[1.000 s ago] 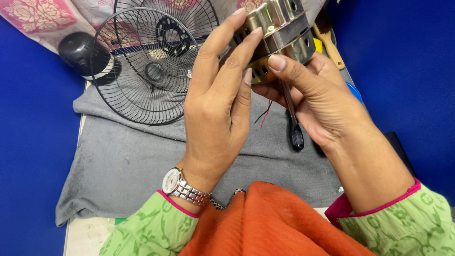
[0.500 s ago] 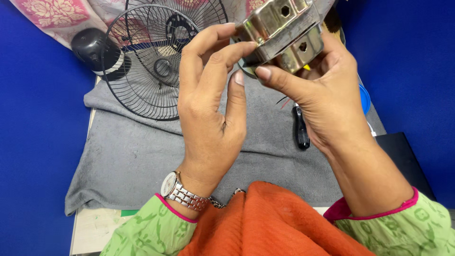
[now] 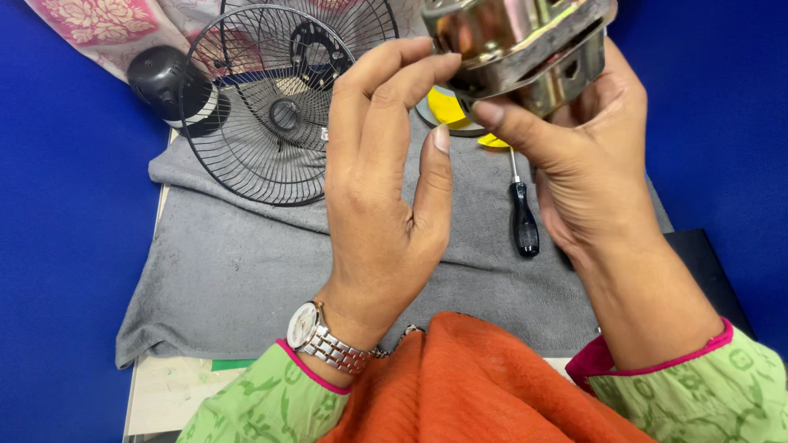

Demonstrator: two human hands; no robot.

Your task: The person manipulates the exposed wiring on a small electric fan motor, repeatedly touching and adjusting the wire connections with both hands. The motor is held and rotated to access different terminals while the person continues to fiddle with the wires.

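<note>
Gripping a shiny, boxy metal motor housing (image 3: 525,45), the right hand (image 3: 591,176) clamps it while left hand (image 3: 386,189) fingertips pinch its edge, now raised higher than before above the grey cloth (image 3: 246,271).

Shiny silver-and-brass pressed-metal motor housing (image 3: 517,41). Black round wire fan guard (image 3: 275,107) on plain grey cloth mat (image 3: 246,262); black-handled screwdriver (image 3: 523,217). Surround deep blue. Sleeves light green, patterned, with pink cuffs; orange cloth at near edge. Silver link wristwatch (image 3: 316,336), white dial.
</note>
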